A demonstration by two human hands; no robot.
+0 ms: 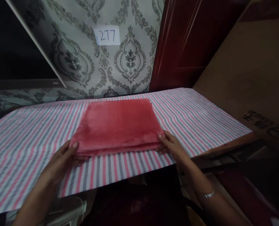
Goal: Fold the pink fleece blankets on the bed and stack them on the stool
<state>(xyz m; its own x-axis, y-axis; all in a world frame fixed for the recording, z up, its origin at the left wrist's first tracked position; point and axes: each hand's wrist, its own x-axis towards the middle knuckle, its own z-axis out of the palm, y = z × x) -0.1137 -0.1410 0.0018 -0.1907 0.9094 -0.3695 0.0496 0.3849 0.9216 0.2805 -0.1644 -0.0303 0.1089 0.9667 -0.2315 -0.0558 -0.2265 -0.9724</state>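
Note:
A folded red plush towel [118, 124] lies flat in the middle of a table covered by a pink, grey and white striped cloth [31, 135]. My left hand [64, 157] grips the towel's near left corner, thumb on top and fingers under the edge. At the near right corner my right hand [171, 144] holds the towel the same way. A thin bangle [208, 194] sits on my right wrist.
Patterned wallpaper [127, 59] with a paper label reading 277 [107, 35] stands behind the table. A dark red door [188, 40] is at the back right, and a large cardboard sheet [247, 72] leans at the right. A white plastic item [68, 212] sits below the table's front edge.

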